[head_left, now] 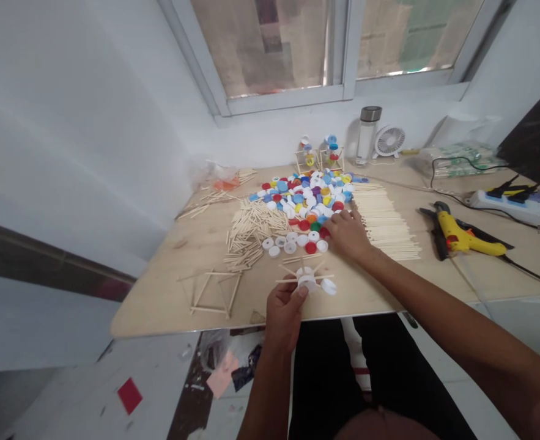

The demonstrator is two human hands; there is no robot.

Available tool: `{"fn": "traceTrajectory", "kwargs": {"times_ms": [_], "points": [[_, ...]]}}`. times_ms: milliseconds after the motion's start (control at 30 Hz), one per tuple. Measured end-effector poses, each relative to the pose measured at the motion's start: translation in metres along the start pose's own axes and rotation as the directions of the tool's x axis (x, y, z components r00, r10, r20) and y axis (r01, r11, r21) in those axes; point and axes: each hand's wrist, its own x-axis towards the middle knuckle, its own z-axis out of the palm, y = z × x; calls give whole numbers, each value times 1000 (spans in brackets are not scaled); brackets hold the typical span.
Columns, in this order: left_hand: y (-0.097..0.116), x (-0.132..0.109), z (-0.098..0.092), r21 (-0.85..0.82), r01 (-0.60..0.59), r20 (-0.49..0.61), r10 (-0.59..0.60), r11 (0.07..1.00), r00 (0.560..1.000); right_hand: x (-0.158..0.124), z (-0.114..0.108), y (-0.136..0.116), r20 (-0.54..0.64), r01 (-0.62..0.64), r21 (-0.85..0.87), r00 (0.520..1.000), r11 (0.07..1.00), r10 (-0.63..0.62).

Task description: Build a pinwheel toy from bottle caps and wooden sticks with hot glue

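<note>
The left hand (pixel 283 315) pinches tight, with the thumb pressed on a white plastic bottle cap (pixel 307 282). Thin wooden sticks (pixel 292 270) poke out from the round cap like spokes, and the hand holds it all just over the front edge of the wooden table (pixel 169 287). A second white cap (pixel 328 286) sits just beside it. The right hand (pixel 347 235) is not clamped on anything you can see. Its fingers are spread apart and rest on the table, right next to a shiny red cap (pixel 325 232). Behind that hand is a big, bumpy heap of round caps (pixel 301 198) in red, blue, yellow and white. A neat row of straight sticks (pixel 384 223) lies to the right, and a messy pile of sticks (pixel 251 235) lies to the left. A square frame made of sticks (pixel 214 293) lies flat near the front. Farther right sits a yellow glue gun (pixel 462 235).
</note>
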Motion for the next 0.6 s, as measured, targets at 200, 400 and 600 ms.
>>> {"fn": "traceTrajectory", "kwargs": {"times_ms": [200,400,600], "points": [[-2,0,0,-12,1,-12,-2,1000,1000,10,5,2,-6,22,-19,1000,1000,-22],[0,0,2,-16,4,-21,-4,1000,1000,-23,-8,8,-30,-20,6,999,1000,20],[-2,-1,8,18,-17,-21,17,1000,1000,-75,-11,6,-44,59,81,998,995,-55]]}}
